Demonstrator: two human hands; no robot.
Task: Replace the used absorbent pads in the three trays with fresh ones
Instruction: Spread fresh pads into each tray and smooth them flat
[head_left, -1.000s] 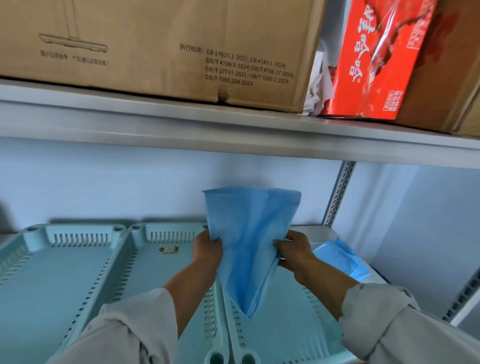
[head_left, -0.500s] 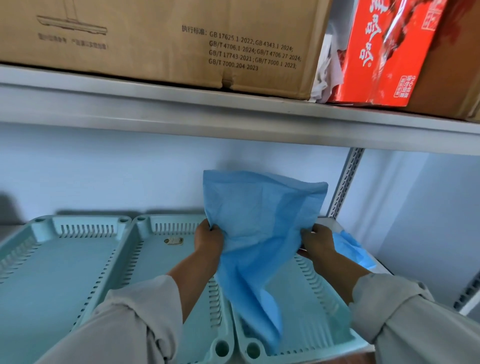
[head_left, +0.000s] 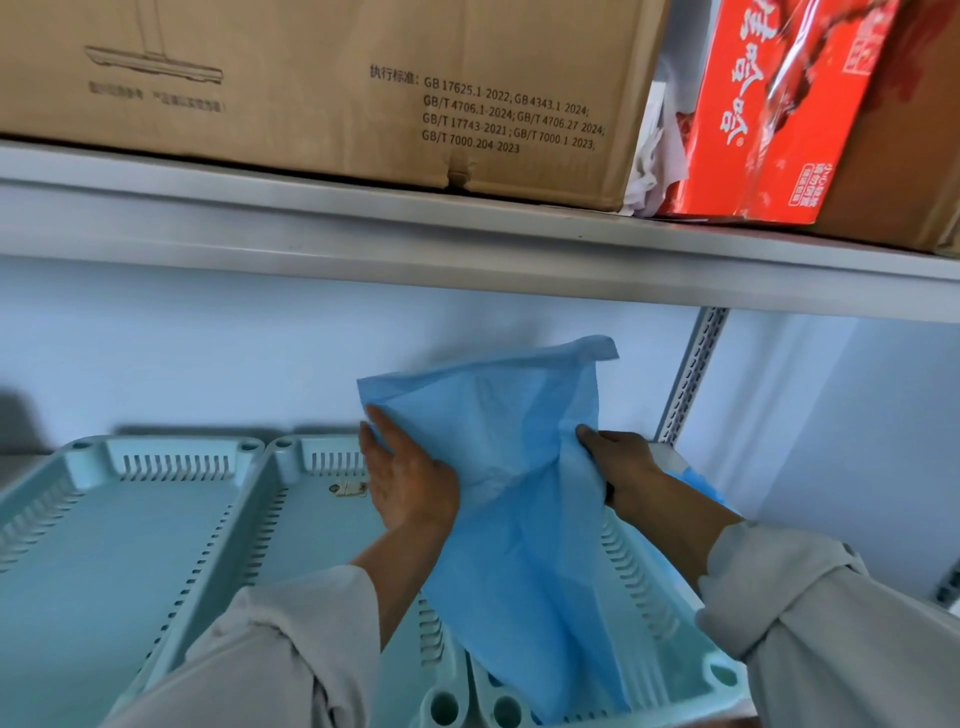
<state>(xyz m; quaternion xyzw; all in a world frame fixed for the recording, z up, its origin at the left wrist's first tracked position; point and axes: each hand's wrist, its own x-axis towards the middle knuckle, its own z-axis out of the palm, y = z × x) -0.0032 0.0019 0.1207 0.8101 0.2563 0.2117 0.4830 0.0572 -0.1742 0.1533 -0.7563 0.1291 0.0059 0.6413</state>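
Observation:
Three pale teal slotted trays stand side by side on the lower shelf: the left tray (head_left: 104, 545), the middle tray (head_left: 311, 519) and the right tray (head_left: 665, 623). A blue absorbent pad (head_left: 514, 493) is held up, partly unfolded, over the right tray, with its lower end hanging into it. My left hand (head_left: 405, 483) pinches the pad's left edge with fingers stretched upward. My right hand (head_left: 618, 462) grips its right side. More blue pads (head_left: 701, 488) lie behind my right wrist, mostly hidden.
The upper metal shelf (head_left: 467, 249) hangs close above, carrying a large cardboard box (head_left: 311, 78) and a red package (head_left: 779, 114). A slotted upright post (head_left: 691, 379) stands at the back right. A small label (head_left: 348, 487) lies in the middle tray.
The pad has spread wider between my hands and its top corner has risen to the right. My left hand's fingers have stretched out along the pad's edge.

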